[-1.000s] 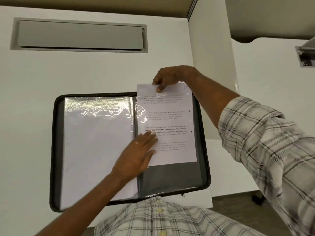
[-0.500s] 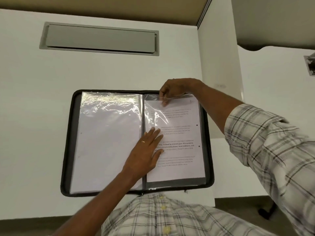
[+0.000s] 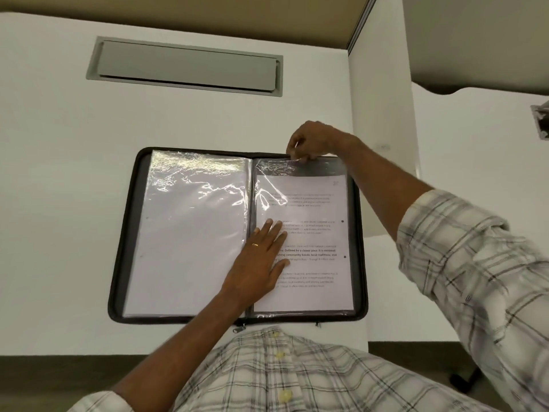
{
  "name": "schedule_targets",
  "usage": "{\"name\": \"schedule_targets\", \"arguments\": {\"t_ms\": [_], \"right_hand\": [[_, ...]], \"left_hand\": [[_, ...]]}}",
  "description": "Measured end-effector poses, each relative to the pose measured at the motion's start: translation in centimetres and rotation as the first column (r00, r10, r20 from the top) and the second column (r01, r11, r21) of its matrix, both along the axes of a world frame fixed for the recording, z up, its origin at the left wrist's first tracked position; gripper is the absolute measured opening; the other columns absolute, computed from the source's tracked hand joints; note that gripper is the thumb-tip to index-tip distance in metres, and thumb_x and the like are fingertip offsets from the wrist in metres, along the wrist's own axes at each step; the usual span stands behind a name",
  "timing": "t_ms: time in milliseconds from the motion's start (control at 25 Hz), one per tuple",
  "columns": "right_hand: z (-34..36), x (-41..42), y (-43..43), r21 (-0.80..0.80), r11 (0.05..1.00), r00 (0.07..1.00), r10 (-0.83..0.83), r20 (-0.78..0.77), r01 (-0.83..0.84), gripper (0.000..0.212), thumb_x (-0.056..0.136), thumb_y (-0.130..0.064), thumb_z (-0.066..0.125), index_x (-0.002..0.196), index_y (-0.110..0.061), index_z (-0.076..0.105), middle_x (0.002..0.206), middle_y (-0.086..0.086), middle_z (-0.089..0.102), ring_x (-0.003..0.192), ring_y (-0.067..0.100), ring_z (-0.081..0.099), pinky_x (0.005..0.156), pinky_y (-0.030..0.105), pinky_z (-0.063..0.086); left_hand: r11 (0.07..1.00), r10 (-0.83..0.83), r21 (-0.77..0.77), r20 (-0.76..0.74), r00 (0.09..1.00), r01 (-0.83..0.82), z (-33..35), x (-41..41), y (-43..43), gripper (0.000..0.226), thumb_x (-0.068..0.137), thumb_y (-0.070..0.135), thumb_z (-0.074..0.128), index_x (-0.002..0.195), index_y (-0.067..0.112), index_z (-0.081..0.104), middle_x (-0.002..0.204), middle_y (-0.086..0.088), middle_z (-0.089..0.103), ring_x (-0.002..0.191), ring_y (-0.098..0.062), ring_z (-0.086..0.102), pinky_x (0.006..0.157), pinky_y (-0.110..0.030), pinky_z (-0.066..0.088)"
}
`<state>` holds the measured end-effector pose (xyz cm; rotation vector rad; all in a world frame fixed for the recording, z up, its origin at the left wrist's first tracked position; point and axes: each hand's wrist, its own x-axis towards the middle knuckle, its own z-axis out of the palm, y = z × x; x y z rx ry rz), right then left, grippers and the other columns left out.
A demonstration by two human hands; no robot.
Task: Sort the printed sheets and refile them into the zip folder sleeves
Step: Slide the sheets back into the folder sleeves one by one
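A black zip folder [image 3: 118, 263] lies open on the white desk. Its left clear sleeve [image 3: 190, 233] holds blank-looking white sheets. The right clear sleeve [image 3: 320, 169] holds a printed sheet [image 3: 315, 248], which sits fully inside, its top edge a little below the sleeve's mouth. My left hand [image 3: 261, 260] rests flat with straight fingers on the right sleeve near the spine. My right hand [image 3: 312, 141] pinches the top edge of the right sleeve at the folder's far rim.
A grey cable hatch [image 3: 187, 68] is set into the white desk [image 3: 59, 144] beyond the folder. A white partition [image 3: 383, 84] stands right of the folder. Another desk [image 3: 475, 144] lies further right. The zip pulls [image 3: 237, 328] hang at the near edge.
The printed sheet slid down from sticking out of the sleeve's top to fully inside it. My right hand moved from the sheet's top to the sleeve's upper edge. The left hand stayed flat.
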<state>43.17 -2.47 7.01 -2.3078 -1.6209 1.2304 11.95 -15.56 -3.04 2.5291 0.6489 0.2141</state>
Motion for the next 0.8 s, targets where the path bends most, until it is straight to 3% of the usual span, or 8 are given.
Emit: {"name": "schedule_targets", "arguments": {"t_ms": [80, 200, 240, 320, 400, 520, 640, 800], "right_hand": [[0.0, -2.4, -2.0, 0.320, 0.941, 0.963, -0.181, 0.198, 0.110, 0.019, 0.098, -0.018, 0.061, 0.109, -0.018, 0.076, 0.105, 0.001, 0.077, 0.094, 0.020, 0.072, 0.086, 0.037, 0.056], [-2.0, -8.9, -8.1, 0.657, 0.745, 0.937, -0.304, 0.174, 0.119, 0.026, 0.105, -0.021, 0.049, 0.119, -0.015, 0.070, 0.114, 0.004, 0.073, 0.102, 0.024, 0.068, 0.089, 0.042, 0.054], [-3.2, -11.0, -10.5, 0.655, 0.751, 0.941, -0.276, 0.194, 0.085, 0.030, 0.107, -0.025, 0.045, 0.127, -0.015, 0.065, 0.127, 0.006, 0.068, 0.115, 0.025, 0.063, 0.100, 0.046, 0.050], [-5.8, -14.4, -15.1, 0.508, 0.860, 0.948, -0.204, 0.245, 0.054, 0.049, 0.109, -0.040, 0.035, 0.152, -0.019, 0.043, 0.162, 0.007, 0.036, 0.152, 0.024, 0.030, 0.124, 0.052, 0.021], [-8.1, -15.8, -18.4, 0.372, 0.928, 0.949, -0.138, 0.285, 0.024, 0.065, 0.107, -0.055, 0.027, 0.162, -0.022, 0.020, 0.172, 0.002, 0.005, 0.159, 0.022, -0.001, 0.126, 0.053, 0.000], [-10.0, -15.9, -20.6, 0.372, 0.924, 0.921, -0.072, 0.383, -0.083, 0.073, 0.105, -0.064, 0.023, 0.164, -0.024, 0.007, 0.172, 0.000, -0.005, 0.158, 0.021, -0.010, 0.126, 0.057, 0.002], [-10.3, -15.7, -20.8, 0.409, 0.906, 0.904, -0.076, 0.420, -0.114, 0.073, 0.106, -0.063, 0.025, 0.164, -0.025, 0.004, 0.172, -0.001, -0.005, 0.158, 0.020, -0.010, 0.126, 0.056, 0.004], [-10.6, -15.9, -20.9, 0.429, 0.895, 0.879, -0.103, 0.465, -0.121, 0.072, 0.106, -0.064, 0.021, 0.164, -0.024, 0.007, 0.172, 0.001, -0.003, 0.158, 0.021, -0.007, 0.126, 0.055, 0.005]], "left_hand": [[1.000, -0.001, 0.021, -0.003, 1.000, 0.001, -0.2, 0.0, -0.2, 0.062, 0.108, 0.040, 0.046, 0.160, 0.008, 0.032, 0.172, -0.007, 0.017, 0.160, -0.021, 0.005, 0.129, -0.047, 0.015], [0.998, 0.068, 0.003, 0.049, 0.996, -0.068, 0.5, -0.1, 0.1, 0.061, 0.109, 0.037, 0.046, 0.161, 0.009, 0.030, 0.172, -0.006, 0.017, 0.160, -0.021, 0.005, 0.129, -0.050, 0.017], [0.990, 0.138, -0.007, 0.071, 0.988, -0.138, 0.9, -0.5, 0.4, 0.059, 0.109, 0.034, 0.046, 0.160, 0.009, 0.032, 0.171, -0.006, 0.019, 0.160, -0.021, 0.006, 0.128, -0.051, 0.017], [0.940, 0.338, 0.029, 0.071, 0.939, -0.340, 1.4, -2.4, 1.6, 0.056, 0.109, 0.031, 0.042, 0.160, 0.011, 0.033, 0.170, -0.005, 0.022, 0.160, -0.021, 0.008, 0.128, -0.056, 0.013], [0.819, 0.569, 0.108, -0.022, 0.822, -0.564, 1.1, -5.6, 3.3, 0.060, 0.108, 0.039, 0.036, 0.161, 0.011, 0.030, 0.171, -0.007, 0.021, 0.160, -0.025, 0.007, 0.127, -0.061, 0.005], [0.638, 0.763, 0.038, -0.165, 0.625, -0.769, 1.3, -10.5, 5.1, 0.082, 0.102, 0.062, 0.031, 0.162, 0.006, 0.023, 0.171, -0.012, 0.017, 0.158, -0.033, 0.013, 0.125, -0.061, 0.011], [0.576, 0.805, -0.062, -0.131, 0.579, -0.815, 2.4, -13.0, 5.2, 0.088, 0.101, 0.064, 0.046, 0.161, 0.004, 0.024, 0.167, -0.018, 0.025, 0.153, -0.037, 0.024, 0.126, -0.052, 0.020], [0.507, 0.831, -0.150, -0.176, 0.527, -0.849, 3.2, -15.4, 6.9, 0.079, 0.090, 0.051, 0.073, 0.149, 0.007, 0.044, 0.146, -0.017, 0.048, 0.137, -0.037, 0.042, 0.117, -0.051, 0.033]]}}
